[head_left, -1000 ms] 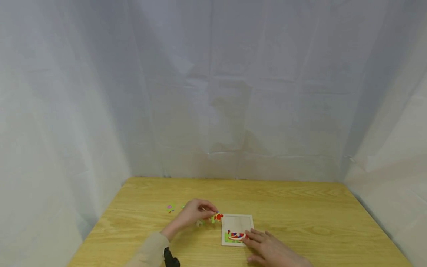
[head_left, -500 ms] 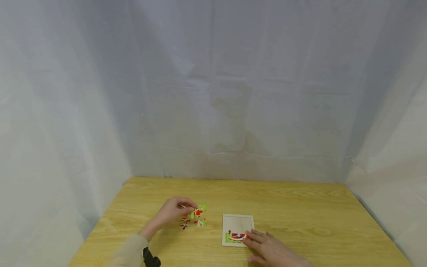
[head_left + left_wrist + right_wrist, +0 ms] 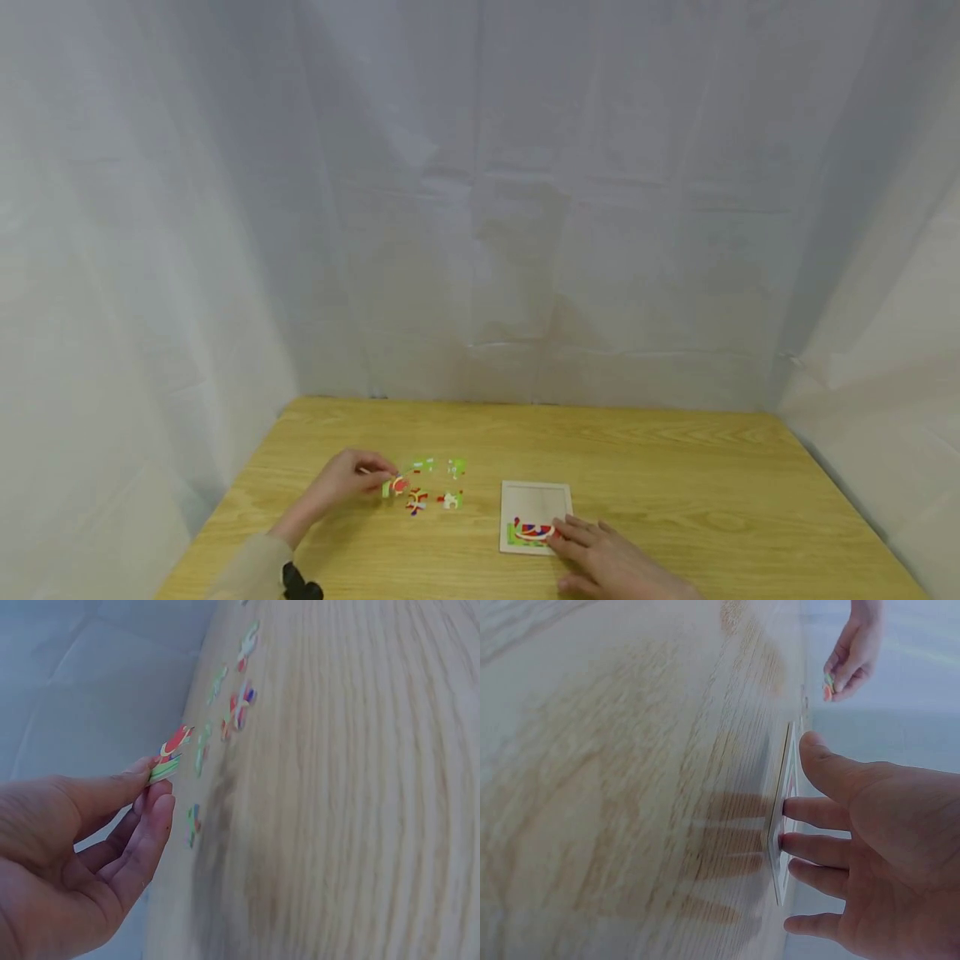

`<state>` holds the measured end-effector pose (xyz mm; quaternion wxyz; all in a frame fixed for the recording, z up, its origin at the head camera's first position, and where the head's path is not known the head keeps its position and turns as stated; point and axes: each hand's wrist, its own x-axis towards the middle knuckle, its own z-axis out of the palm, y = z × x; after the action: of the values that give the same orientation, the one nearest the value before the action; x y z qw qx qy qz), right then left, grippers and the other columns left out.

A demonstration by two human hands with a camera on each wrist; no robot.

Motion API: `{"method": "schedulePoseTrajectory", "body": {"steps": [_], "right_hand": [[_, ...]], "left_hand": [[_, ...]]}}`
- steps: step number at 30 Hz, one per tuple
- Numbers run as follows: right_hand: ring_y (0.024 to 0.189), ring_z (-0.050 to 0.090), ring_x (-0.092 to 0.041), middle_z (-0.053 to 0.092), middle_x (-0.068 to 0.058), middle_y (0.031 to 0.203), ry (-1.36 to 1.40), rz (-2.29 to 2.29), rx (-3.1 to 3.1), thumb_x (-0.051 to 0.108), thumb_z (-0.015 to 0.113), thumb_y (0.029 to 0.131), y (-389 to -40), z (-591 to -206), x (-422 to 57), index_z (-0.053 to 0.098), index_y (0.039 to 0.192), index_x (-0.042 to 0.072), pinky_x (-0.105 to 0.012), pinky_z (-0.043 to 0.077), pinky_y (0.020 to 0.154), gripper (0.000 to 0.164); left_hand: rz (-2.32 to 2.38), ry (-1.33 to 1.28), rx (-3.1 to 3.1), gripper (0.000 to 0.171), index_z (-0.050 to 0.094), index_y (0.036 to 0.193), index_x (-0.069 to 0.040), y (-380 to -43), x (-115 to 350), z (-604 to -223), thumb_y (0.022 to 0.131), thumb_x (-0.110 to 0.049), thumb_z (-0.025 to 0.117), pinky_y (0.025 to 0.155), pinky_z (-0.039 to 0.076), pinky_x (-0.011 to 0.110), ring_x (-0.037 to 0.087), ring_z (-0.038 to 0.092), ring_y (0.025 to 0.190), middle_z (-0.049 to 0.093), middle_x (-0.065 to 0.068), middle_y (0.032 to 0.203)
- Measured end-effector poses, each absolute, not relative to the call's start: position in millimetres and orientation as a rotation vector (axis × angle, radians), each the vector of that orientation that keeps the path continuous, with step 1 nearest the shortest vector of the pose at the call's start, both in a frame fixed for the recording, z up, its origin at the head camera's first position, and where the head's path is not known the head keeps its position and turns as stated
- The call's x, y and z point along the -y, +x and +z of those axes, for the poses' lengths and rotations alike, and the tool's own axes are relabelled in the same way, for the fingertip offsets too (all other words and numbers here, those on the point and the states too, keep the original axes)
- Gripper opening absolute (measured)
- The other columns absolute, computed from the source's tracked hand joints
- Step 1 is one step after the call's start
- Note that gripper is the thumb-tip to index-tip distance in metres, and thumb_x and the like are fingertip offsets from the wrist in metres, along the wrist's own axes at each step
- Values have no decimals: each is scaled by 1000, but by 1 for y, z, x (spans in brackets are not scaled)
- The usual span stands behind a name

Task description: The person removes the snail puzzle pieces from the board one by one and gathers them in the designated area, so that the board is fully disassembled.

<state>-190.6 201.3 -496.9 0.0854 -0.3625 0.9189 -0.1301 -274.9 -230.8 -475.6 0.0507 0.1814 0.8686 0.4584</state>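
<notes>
My left hand (image 3: 347, 481) pinches a red, yellow and green jigsaw puzzle piece (image 3: 174, 752) between thumb and fingers, held above the table. Beside it lie several loose puzzle pieces (image 3: 417, 501), green, white and red. At the middle front sits a square wooden puzzle tray (image 3: 535, 497), its lower part filled with red, blue and green puzzle pieces (image 3: 525, 532). My right hand (image 3: 611, 557) rests with straight fingertips on the tray's lower right part, covering that corner. In the right wrist view those fingers touch the tray's edge.
A wood-grain table (image 3: 660, 467) carries everything. Pale hanging sheets (image 3: 525, 208) close off the back and both sides. Another loose piece (image 3: 193, 823) lies near the left hand in the left wrist view.
My left hand has moved left, away from the tray, with the puzzle piece still pinched. More loose pieces now show to its right. The right hand has stayed on the tray.
</notes>
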Motion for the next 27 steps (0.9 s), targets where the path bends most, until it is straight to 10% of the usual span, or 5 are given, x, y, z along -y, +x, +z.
{"method": "schedulePoseTrajectory", "body": {"steps": [27], "right_hand": [[143, 42, -36, 45, -13, 156, -1016, -427, -2706, 52, 51, 102, -189, -493, -201, 49, 151, 14, -68, 40, 103, 63]], "left_hand": [[1185, 420, -2850, 8, 76, 90, -8, -271, 244, -498, 84, -9, 81, 67, 50, 23, 13, 62, 76, 71, 0, 84]]}}
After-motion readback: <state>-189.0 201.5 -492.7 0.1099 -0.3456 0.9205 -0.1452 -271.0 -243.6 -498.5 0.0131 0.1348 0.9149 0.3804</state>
